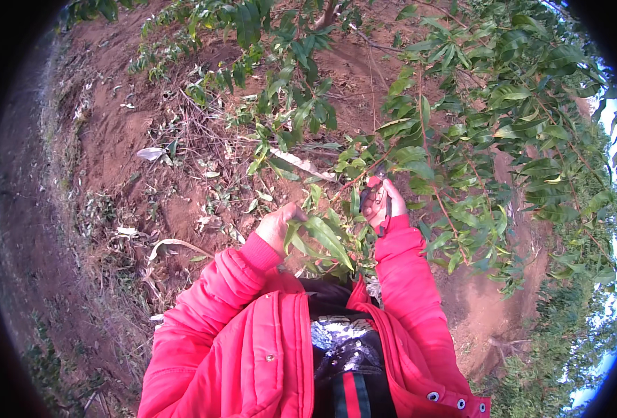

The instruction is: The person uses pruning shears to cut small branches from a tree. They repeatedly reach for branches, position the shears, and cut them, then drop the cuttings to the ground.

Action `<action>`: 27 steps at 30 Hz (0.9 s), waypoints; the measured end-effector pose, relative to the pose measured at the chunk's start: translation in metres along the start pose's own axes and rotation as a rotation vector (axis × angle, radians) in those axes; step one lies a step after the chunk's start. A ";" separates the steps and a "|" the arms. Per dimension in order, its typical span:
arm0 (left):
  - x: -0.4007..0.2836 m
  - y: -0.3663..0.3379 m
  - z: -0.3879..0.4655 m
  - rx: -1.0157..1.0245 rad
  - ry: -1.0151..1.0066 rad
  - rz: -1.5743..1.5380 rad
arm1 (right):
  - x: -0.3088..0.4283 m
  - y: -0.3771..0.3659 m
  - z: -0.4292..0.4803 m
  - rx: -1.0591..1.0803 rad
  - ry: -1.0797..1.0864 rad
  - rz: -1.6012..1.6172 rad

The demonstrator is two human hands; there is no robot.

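Observation:
My left hand [277, 225] is closed on a leafy green shoot [330, 241], whose long narrow leaves hang toward my chest. In my right hand [395, 202] is a pair of pruning shears [375, 181] with red and dark parts. Leaves and my fingers partly hide the shears, so I cannot tell whether the blades touch a stem. A reddish twig [359, 176] runs just left of the shears, among the leaves. Both hands are in front of my body, at the lower edge of the tree's foliage.
Leafy branches [517, 104] hang low on the right and overhead. Cut twigs [193, 120] and dry leaves litter the reddish soil [125, 130]. A pale dry strip [303, 163] lies beyond my hands. The tree's trunk [327, 15] shows at the top.

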State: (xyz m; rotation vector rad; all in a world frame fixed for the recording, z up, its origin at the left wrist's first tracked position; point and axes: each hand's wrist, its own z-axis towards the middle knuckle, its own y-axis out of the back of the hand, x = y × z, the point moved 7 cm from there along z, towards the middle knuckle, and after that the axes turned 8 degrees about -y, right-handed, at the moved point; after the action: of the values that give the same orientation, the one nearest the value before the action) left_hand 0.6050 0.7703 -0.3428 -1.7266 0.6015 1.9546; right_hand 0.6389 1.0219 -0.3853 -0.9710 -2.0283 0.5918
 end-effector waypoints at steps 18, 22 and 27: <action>0.030 0.000 0.001 -0.083 0.303 -0.407 | -0.034 0.085 -0.035 -0.444 -0.032 -0.242; 0.044 -0.009 -0.001 -0.104 0.497 -0.685 | -0.060 0.096 -0.095 -0.547 0.121 -0.060; -0.002 -0.023 0.023 0.107 -0.084 -0.062 | -0.083 0.125 -0.139 -0.505 0.189 0.133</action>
State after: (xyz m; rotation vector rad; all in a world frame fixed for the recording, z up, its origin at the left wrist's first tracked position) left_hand 0.6006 0.8023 -0.3385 -1.5721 0.6041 1.9061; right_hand 0.8379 1.0401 -0.4279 -1.4064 -1.9889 0.0403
